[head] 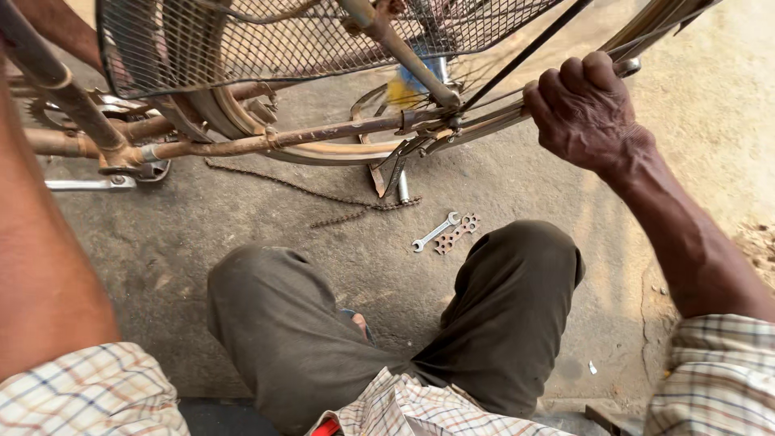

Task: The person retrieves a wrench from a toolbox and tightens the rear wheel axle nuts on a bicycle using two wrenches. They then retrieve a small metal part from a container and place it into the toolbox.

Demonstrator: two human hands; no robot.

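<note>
The right hand (585,109) is shut tight around a thin rusty bar of the bicycle frame (266,141), near the back end. The left hand can't be seen; only the bare left arm (40,266) reaches up past the edge, so I can't tell if it is open or shut. The old bike lies on its side with a wire basket (266,40) on top. A loose chain (323,198) trails on the concrete floor (202,234) under the frame. Just past the knees lie a shiny spanner (434,232) and a flat rusty tool with many holes (458,232), side by side. It looks like the bike is being held steady. Next, I think, a free hand must reach down for the chain or a tool.
</note>
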